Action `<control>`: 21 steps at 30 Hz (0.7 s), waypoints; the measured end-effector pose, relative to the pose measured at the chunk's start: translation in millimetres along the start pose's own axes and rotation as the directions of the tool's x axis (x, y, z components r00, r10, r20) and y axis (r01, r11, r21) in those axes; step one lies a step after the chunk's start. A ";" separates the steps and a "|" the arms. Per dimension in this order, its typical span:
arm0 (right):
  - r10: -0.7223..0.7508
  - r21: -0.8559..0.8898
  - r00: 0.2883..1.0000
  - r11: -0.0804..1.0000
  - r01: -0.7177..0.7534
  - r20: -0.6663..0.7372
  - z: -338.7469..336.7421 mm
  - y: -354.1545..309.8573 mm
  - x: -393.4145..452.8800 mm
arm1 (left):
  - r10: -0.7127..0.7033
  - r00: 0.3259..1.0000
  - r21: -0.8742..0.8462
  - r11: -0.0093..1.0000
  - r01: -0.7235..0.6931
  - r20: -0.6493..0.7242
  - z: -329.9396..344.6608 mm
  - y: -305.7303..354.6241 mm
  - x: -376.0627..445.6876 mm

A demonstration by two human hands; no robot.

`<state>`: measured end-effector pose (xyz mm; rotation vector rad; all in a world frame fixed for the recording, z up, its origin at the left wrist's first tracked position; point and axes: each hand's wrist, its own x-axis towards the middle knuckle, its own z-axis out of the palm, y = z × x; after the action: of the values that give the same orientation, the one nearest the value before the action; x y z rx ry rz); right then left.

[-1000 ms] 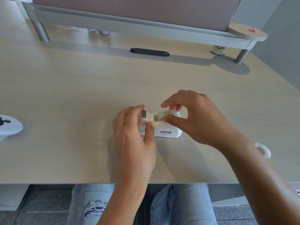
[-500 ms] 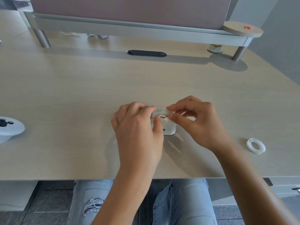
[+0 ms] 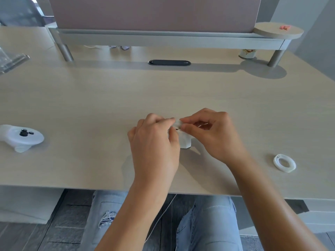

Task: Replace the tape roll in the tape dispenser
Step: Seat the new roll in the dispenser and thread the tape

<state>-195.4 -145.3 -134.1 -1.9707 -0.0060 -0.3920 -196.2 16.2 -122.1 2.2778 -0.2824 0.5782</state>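
A small white tape dispenser (image 3: 184,142) stands on the wooden desk (image 3: 90,98) near its front edge; only its right end shows. My left hand (image 3: 154,142) wraps over its left side and hides most of it. My right hand (image 3: 212,131) pinches at the top of the dispenser with thumb and forefinger, on a pale tape roll (image 3: 177,125) that barely shows between my fingertips. A second ring, a clear tape roll (image 3: 284,163), lies flat on the desk at the right, apart from both hands.
A white game controller (image 3: 20,137) lies at the left edge. A raised shelf (image 3: 163,39) on grey legs spans the back, with a round wooden disc (image 3: 278,29) at its right end and a small jar (image 3: 247,54) beneath. A black cable grommet (image 3: 169,62) sits mid-back.
My left hand has closed further over the dispenser, covering its label. My right hand has drawn in from the roll's rear to pinch at the top, fingertips meeting my left hand.
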 end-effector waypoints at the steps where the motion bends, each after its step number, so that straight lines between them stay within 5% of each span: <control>1: 0.002 0.009 1.000 1.000 -0.002 0.000 0.0 0.6 0.4 | -0.003 1.000 -0.012 1.000 0.003 -0.006 0.6 1.5 -0.5; 21: -0.028 0.052 0.999 0.998 0.026 0.041 -4.4 17.1 5.8 | -0.214 0.977 0.144 0.968 0.208 0.028 0.9 34.9 25.1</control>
<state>-188.0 -157.4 -146.0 -1.9296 -0.0683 -0.3648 -186.8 -9.2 -88.7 2.4199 -0.0185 0.4514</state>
